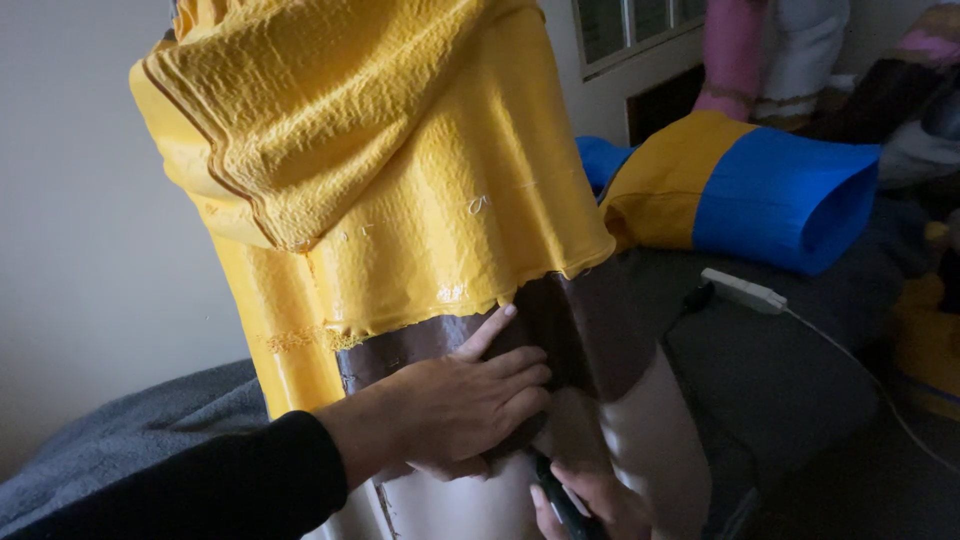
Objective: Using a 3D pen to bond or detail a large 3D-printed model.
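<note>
Both hands: left (pixel 465 400) flat on brown tape (pixel 570 330), right (pixel 590 500) gripping dark tool (pixel 560 500)

— What can't you make out at the bottom of the frame?

— Your right hand (pixel 590 505) is cut off by the lower edge; only some fingers show, closed around a dark object (pixel 562 505) too hidden to identify. Your left hand (pixel 455 400) covers part of the brown tape band (pixel 590 330).

— And higher up?

— The yellow wrapped form (pixel 400 180) runs out past the top edge. At upper right, the pink and white things (pixel 770 50) are blurred and cropped.
</note>
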